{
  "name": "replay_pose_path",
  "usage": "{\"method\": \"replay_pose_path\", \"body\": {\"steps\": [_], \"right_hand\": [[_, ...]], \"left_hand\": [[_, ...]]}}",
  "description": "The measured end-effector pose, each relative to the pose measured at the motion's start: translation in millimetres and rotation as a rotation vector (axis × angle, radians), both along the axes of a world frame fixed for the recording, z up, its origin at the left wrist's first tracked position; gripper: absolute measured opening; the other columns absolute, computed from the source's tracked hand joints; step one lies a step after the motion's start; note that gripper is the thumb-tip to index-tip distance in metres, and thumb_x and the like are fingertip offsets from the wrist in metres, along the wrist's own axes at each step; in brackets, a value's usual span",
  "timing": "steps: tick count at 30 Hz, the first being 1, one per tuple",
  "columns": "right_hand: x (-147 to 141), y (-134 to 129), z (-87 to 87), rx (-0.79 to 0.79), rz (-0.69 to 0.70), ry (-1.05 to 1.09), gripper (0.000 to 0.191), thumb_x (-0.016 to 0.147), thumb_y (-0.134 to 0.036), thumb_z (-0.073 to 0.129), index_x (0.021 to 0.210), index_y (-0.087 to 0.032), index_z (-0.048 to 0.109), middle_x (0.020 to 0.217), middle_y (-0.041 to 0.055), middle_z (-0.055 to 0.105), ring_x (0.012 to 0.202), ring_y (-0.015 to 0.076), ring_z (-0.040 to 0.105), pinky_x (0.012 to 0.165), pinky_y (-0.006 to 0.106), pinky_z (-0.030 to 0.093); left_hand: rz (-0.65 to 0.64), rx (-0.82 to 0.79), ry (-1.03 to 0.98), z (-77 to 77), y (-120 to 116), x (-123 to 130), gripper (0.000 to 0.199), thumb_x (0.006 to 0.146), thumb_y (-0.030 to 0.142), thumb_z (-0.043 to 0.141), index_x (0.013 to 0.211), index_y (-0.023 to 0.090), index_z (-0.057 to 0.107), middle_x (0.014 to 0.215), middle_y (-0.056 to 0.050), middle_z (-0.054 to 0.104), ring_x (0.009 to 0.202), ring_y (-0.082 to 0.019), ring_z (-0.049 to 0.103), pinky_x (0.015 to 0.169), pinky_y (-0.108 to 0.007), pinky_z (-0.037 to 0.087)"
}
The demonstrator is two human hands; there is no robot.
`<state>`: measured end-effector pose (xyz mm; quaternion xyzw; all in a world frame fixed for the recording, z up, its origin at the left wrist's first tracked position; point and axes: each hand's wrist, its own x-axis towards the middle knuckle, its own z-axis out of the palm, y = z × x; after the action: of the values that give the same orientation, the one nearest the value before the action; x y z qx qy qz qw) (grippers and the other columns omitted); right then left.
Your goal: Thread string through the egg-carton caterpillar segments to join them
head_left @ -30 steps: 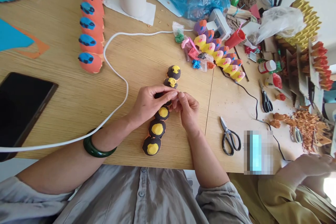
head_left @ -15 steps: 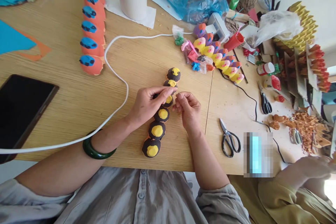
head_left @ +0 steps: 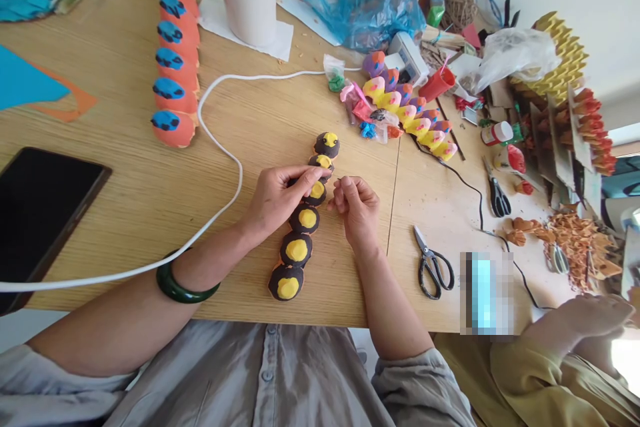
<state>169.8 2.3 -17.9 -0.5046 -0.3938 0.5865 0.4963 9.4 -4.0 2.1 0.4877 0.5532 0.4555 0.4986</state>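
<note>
A strip of egg-carton cups (head_left: 305, 219), dark with yellow clay patches, lies lengthwise on the table in front of me. The far-end cup (head_left: 327, 144) carries small dark dots on its yellow patch. Across the upper part of this strip reaches my left hand (head_left: 285, 200), thumb and fingers pinched together and covering part of the cups; whatever is between them is hidden. Just right of the strip, my right hand (head_left: 357, 208) is closed, thumb against forefinger, with a tiny dark bit at its tips, too small to name. The two hands' fingertips are close but apart.
Scissors (head_left: 433, 263) lie right of my right forearm. An orange-and-blue cup strip (head_left: 175, 83), a white cable (head_left: 240, 173) and a tablet-like dark device (head_left: 45, 213) are leftward. Painted cups (head_left: 407, 110) and a blue plastic bag (head_left: 375, 10) sit farther back. Another person's arm (head_left: 575, 320) is at right.
The view has shifted slightly. Both hands keep nearly the same pinched poses over and beside the dark-and-yellow strip, with only slight finger movement.
</note>
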Motion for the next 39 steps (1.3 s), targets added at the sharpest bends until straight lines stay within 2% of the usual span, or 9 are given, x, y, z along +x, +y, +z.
{"method": "replay_pose_path", "body": {"steps": [3,6,8,15,22,25,31,35,39], "right_hand": [[-0.9,-0.2,1.4,0.002,0.023,0.013,0.044,0.081,-0.064,0.075,0.071,-0.022,0.066,0.047,-0.0101,0.042,0.043,0.0073,0.040,0.048,0.024,0.046],[-1.8,-2.3,3.2,0.023,0.052,-0.003,0.047,0.082,-0.064,0.075,0.065,-0.022,0.062,0.049,-0.0085,0.046,0.044,0.0077,0.046,0.049,0.024,0.044],[-1.9,-4.0,3.8,0.028,0.065,-0.036,0.050,0.083,-0.064,0.074,0.061,-0.022,0.057,0.049,-0.0073,0.048,0.046,0.0085,0.050,0.049,0.024,0.042],[0.6,-5.3,3.9,0.034,0.149,-0.036,0.051,0.089,-0.069,0.062,0.072,-0.022,0.066,0.058,-0.0031,0.061,0.051,0.0098,0.055,0.050,0.025,0.042],[-0.4,-4.2,6.3,0.015,0.096,-0.040,0.040,0.087,-0.062,0.070,0.079,-0.022,0.071,0.058,-0.0052,0.058,0.051,0.0094,0.058,0.048,0.023,0.042],[-0.5,-3.8,6.5,0.014,0.091,-0.045,0.041,0.087,-0.061,0.071,0.076,-0.022,0.070,0.057,-0.0053,0.057,0.050,0.0091,0.057,0.049,0.023,0.042],[-0.1,-4.9,6.1,0.041,0.099,-0.062,0.045,0.090,-0.062,0.067,0.071,-0.022,0.067,0.058,-0.0043,0.057,0.051,0.0089,0.054,0.051,0.024,0.042],[0.6,-5.4,6.6,0.050,0.116,-0.056,0.042,0.091,-0.060,0.067,0.076,-0.021,0.071,0.059,-0.0044,0.059,0.051,0.0085,0.056,0.051,0.023,0.040],[0.3,-5.0,7.3,0.076,0.089,-0.071,0.040,0.086,-0.061,0.072,0.078,-0.022,0.071,0.059,-0.0057,0.058,0.051,0.0084,0.055,0.052,0.023,0.044]], "left_hand": [[-0.019,0.011,-0.009,-0.6,-0.7,0.5,0.038,0.093,0.053,0.066,0.105,0.022,0.085,0.085,-0.002,0.079,0.075,-0.017,0.067,0.069,-0.024,0.053],[-0.078,0.032,-0.030,-0.7,-1.6,2.4,0.040,0.087,0.054,0.074,0.108,0.022,0.085,0.097,-0.005,0.082,0.085,-0.020,0.072,0.079,-0.027,0.057],[-0.106,0.038,-0.040,-1.4,-2.0,3.6,0.040,0.084,0.054,0.077,0.106,0.021,0.085,0.096,-0.005,0.082,0.087,-0.021,0.074,0.081,-0.028,0.058],[-0.078,0.097,-0.042,-2.1,-1.5,2.7,0.028,0.089,0.046,0.075,0.098,0.022,0.085,0.090,-0.003,0.082,0.081,-0.018,0.073,0.080,-0.026,0.057],[-0.070,0.073,-0.037,3.0,-1.8,1.5,0.034,0.095,0.047,0.066,0.106,0.020,0.084,0.101,-0.005,0.083,0.092,-0.019,0.074,0.083,-0.025,0.056],[-0.076,0.070,-0.041,0.4,-1.8,1.4,0.035,0.092,0.048,0.070,0.107,0.020,0.084,0.105,-0.005,0.082,0.096,-0.020,0.074,0.085,-0.025,0.056],[-0.093,0.123,0.026,-3.6,-1.0,1.1,0.031,0.091,0.046,0.073,0.105,0.020,0.084,0.098,-0.005,0.083,0.088,-0.020,0.074,0.083,-0.028,0.057],[-0.088,0.147,0.016,-2.9,-0.5,1.1,0.027,0.092,0.044,0.072,0.101,0.022,0.085,0.097,-0.003,0.083,0.089,-0.020,0.075,0.084,-0.027,0.056],[-0.076,0.154,0.004,-1.8,-1.1,1.7,0.030,0.092,0.045,0.073,0.105,0.020,0.084,0.104,-0.005,0.083,0.095,-0.020,0.075,0.088,-0.026,0.056]]}}
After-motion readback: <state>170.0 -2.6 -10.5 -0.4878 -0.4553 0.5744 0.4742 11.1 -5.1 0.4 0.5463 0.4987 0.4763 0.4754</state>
